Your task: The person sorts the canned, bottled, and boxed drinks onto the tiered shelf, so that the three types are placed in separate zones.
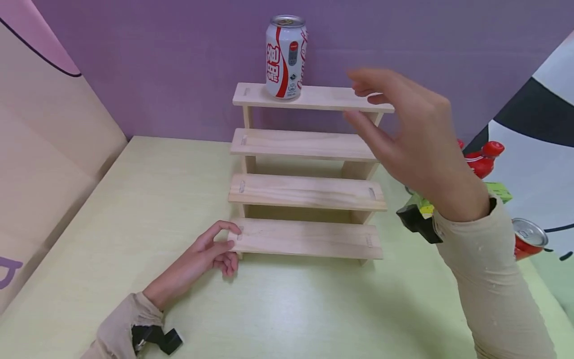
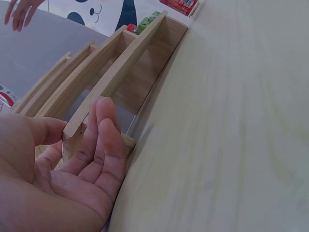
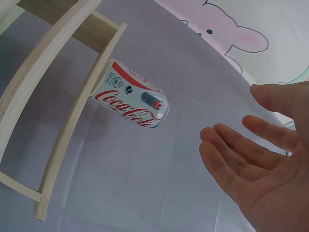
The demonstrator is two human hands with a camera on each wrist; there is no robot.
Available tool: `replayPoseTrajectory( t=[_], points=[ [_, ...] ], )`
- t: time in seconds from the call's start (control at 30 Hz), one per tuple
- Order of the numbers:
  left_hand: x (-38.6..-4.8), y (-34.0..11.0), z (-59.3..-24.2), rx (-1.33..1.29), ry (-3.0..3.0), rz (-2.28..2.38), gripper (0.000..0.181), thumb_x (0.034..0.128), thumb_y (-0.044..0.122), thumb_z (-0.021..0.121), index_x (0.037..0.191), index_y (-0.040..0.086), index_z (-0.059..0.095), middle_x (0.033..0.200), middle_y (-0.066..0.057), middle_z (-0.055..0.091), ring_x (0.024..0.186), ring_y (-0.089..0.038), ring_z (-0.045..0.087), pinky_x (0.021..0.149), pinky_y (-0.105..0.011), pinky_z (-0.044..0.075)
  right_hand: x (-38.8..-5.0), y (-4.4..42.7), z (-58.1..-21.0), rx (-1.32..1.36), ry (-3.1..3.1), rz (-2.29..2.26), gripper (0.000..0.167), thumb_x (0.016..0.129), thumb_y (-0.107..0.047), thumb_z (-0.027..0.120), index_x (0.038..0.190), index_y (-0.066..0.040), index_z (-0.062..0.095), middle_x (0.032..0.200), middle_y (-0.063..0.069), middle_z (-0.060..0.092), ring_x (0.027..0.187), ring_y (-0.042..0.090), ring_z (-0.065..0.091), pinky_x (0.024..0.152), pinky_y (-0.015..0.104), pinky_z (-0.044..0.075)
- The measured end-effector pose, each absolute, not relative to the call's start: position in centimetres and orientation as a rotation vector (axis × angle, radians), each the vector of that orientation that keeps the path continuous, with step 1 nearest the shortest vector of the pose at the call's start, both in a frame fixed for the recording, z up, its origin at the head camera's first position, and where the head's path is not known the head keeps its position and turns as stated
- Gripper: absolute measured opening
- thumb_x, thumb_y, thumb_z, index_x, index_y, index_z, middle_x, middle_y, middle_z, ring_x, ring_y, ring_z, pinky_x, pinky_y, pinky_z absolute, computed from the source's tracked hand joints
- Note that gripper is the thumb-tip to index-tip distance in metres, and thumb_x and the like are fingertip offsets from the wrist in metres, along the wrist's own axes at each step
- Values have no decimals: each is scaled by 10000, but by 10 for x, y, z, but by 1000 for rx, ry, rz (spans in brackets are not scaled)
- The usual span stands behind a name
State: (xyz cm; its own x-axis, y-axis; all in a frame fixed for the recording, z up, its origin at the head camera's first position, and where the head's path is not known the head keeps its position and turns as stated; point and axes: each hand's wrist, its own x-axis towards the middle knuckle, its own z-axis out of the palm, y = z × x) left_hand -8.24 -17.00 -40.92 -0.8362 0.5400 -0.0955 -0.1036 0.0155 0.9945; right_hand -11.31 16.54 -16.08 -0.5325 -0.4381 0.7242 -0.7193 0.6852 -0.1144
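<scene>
Purple backdrop (image 1: 179,65) behind; pale worktop (image 1: 134,199) below, bearing a four-step wooden shelf (image 1: 309,193). White Coca-Cola can (image 1: 285,60) stands upright on the top step, left of its middle, untouched. Left hand (image 1: 208,254) — gripping the left end of the lowest step between thumb and fingers. Right hand (image 1: 417,134) — empty, fingers extended and thumb apart, in the air to the right of the white can, clear of it in the right wrist view. At far right, partly behind the right arm: red-capped bottle (image 1: 483,160), green packet (image 1: 499,191), red can (image 1: 529,237).
</scene>
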Motion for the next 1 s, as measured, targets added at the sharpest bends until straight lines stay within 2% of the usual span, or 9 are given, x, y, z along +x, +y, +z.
replayPoseTrajectory(
  t=[0.27,0.37,0.43,0.53,0.6,0.67,0.73,0.83,1.0],
  points=[
    [-82,-171,-410,456,1841,1878,287,1077,233,458,1341,135,397,862,-276,643,723,-288,630,682,-356,567,-92,175,-169,934,-2202,420,440,901,-108,736,1303,6,599,1253,124,665,1099,277,645,987,361,513],
    [-83,-170,-409,474,1846,1869,291,1078,234,458,1345,138,397,858,-264,645,726,-293,629,689,-362,570,-83,183,-179,904,-2210,448,452,875,-80,744,1300,-8,609,1238,120,671,1126,282,639,906,233,513],
    [-84,-170,-409,472,1852,1860,284,1078,234,455,1343,146,401,855,-255,645,727,-292,627,690,-365,571,-77,187,-188,877,-2226,467,464,862,-85,747,1302,-19,613,1237,120,671,1137,287,634,910,169,479],
    [-84,-169,-409,468,1861,1853,279,1079,229,452,1341,148,400,854,-254,644,726,-293,625,689,-369,571,-69,195,-200,834,-2262,491,443,897,-169,722,1304,-30,617,1246,125,666,1115,293,634,851,84,416],
    [-83,-169,-410,463,1862,1852,276,1079,225,452,1339,149,400,855,-256,644,726,-291,625,687,-366,569,-66,201,-206,807,-2289,499,441,936,-255,692,1312,-36,615,1257,124,660,1074,282,638,905,74,394],
    [-83,-169,-410,460,1861,1855,277,1078,225,454,1340,149,400,856,-259,645,725,-288,624,686,-360,568,-64,209,-212,781,-2309,500,448,933,-254,702,1316,-40,615,1263,123,658,971,254,647,822,66,392],
    [-83,-169,-410,460,1857,1857,279,1078,227,455,1340,149,400,858,-261,646,725,-285,625,688,-356,568,-63,217,-217,747,-2328,488,467,896,-192,743,1321,-47,614,1266,121,656,905,229,637,787,65,382],
    [-83,-169,-410,458,1855,1855,282,1079,231,455,1342,149,398,862,-262,649,726,-284,628,691,-358,569,-62,229,-223,687,-2345,482,531,818,-67,790,1320,-49,617,1256,135,657,908,261,644,856,38,365],
    [-84,-169,-409,460,1862,1852,277,1079,222,452,1342,153,398,866,-259,651,731,-289,631,690,-361,571,-60,246,-230,599,-2334,479,485,830,-58,776,1292,-29,632,1203,154,673,985,332,644,920,10,318]
  ],
)
